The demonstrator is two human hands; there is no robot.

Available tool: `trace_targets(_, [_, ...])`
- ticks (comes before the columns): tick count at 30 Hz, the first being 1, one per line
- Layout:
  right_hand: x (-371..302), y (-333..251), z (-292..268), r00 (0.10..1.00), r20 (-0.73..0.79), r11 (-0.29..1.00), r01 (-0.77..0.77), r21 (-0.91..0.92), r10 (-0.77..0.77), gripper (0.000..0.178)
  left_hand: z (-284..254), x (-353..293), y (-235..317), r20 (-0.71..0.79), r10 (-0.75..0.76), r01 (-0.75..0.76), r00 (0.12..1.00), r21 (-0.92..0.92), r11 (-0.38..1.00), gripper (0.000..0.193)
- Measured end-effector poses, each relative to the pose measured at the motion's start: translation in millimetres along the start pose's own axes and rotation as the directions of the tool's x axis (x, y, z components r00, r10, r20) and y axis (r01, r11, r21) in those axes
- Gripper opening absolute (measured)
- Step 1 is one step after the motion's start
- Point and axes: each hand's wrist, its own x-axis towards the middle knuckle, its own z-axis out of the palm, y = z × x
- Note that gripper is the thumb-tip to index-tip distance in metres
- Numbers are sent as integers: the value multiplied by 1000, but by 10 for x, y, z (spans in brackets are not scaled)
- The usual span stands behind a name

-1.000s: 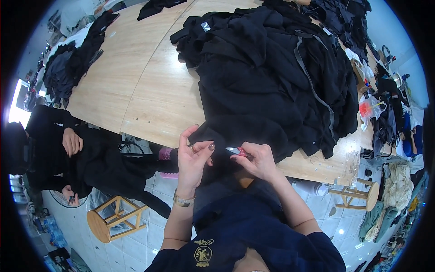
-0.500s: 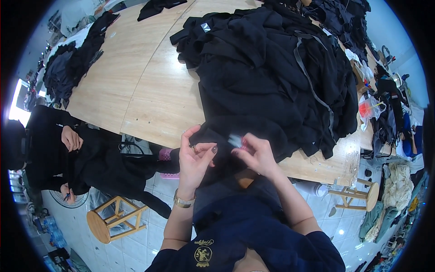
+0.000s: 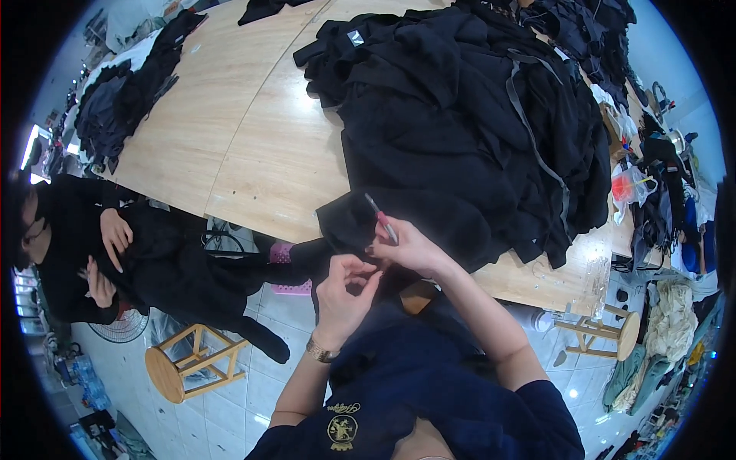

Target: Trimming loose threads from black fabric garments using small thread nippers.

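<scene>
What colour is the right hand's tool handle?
The tool handle is pinkish red, best seen in the head view.

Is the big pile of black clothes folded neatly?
Not folded: the black clothes lie rumpled in a loose heap on the table.

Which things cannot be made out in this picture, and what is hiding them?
Head view: the lower end of the pink-handled tool, covered by the right hand.
Head view: whether the left hand pinches anything; too small to tell.
Head view: the full shape of the pink thing with holes, partly hidden behind black fabric.
Head view: the rest of the black cloth, cut off by the upper edge.
</scene>
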Motion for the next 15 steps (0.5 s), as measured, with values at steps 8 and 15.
trace_targets(8, [-58, -163, 127, 949, -147, 939, 301, 167, -278, 24, -30, -189, -207, 52, -239, 241, 970, -360, 901, 13])
trace_targets(15, [-206, -119, 215, 915, -151, 925, 379, 3, -375, 23, 31, 87, -57, 231, -501, 501, 834, -698, 513, 20])
